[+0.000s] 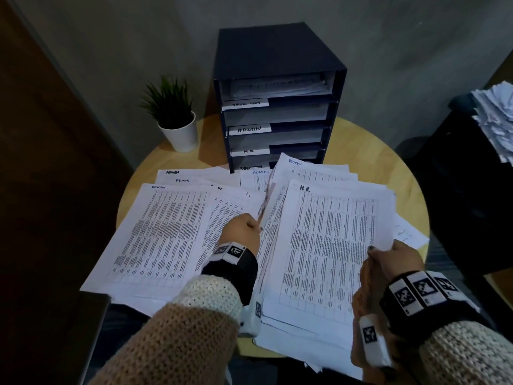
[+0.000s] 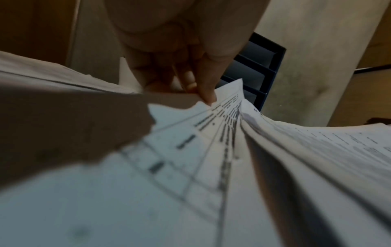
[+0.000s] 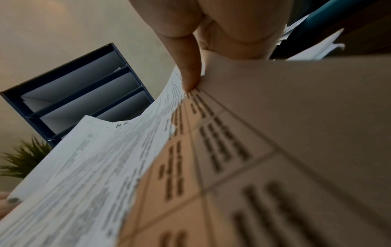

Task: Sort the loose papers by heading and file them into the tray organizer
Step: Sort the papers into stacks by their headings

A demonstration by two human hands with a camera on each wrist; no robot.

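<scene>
Grey plaster wall (image 1: 388, 51) behind, dim light. Round light-wood table (image 1: 388, 173) in corner. Dark brown wooden panel (image 1: 41, 162) on left, door or cabinet unclear. Small green plant in white pot (image 1: 181, 132) at table's back left. Black furniture (image 1: 466, 204) on right, carrying crumpled white paper heap (image 1: 497, 118). Dark object (image 1: 91, 315) at lower left, unidentifiable.

1 organizer (image 1: 277, 51), 1 plant (image 1: 169, 101), 2 hands (image 1: 244, 226)

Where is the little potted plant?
In the head view, the potted plant stands at the table's far left edge, just left of the dark tray organizer.
</scene>
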